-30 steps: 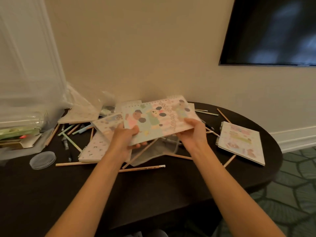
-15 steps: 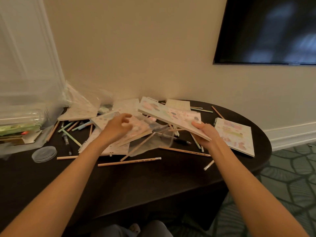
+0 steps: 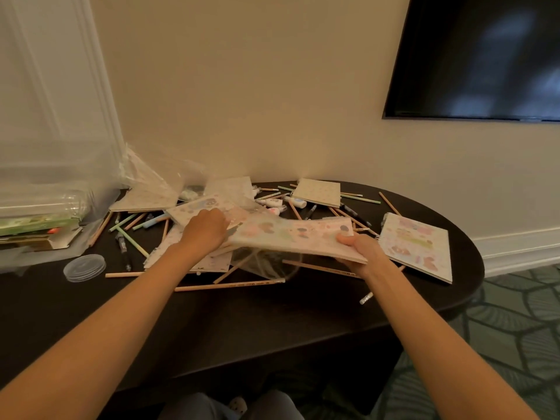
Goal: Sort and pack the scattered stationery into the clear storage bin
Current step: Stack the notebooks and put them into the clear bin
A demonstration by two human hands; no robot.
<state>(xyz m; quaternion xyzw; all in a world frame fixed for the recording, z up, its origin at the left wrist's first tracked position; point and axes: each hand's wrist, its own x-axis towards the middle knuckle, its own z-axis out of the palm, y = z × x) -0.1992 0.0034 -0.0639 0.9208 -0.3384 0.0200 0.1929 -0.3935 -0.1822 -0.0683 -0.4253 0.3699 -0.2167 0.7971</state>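
My right hand (image 3: pixel 362 253) grips the near right corner of a pastel cartoon notebook (image 3: pixel 291 239), held flat a little above the dark table (image 3: pixel 242 322). My left hand (image 3: pixel 204 230) reaches into the pile of notebooks (image 3: pixel 197 209) and closes its fingers on one of them, beside a crumpled clear plastic wrapper (image 3: pixel 260 265). Several wooden pencils (image 3: pixel 230 287), pens and correction-tape rollers (image 3: pixel 274 203) lie scattered around. The clear storage bin (image 3: pixel 45 189) stands at the far left with some items inside.
Another cartoon notebook (image 3: pixel 415 247) lies at the table's right end, a pale one (image 3: pixel 318 192) near the wall. A small clear round lid (image 3: pixel 85 267) sits at the left. A dark screen (image 3: pixel 478 56) hangs on the wall. Patterned carpet (image 3: pixel 515 328) lies right.
My left hand let go of the notebook and went down into the pile. My right hand lowered the notebook flat and to the right.
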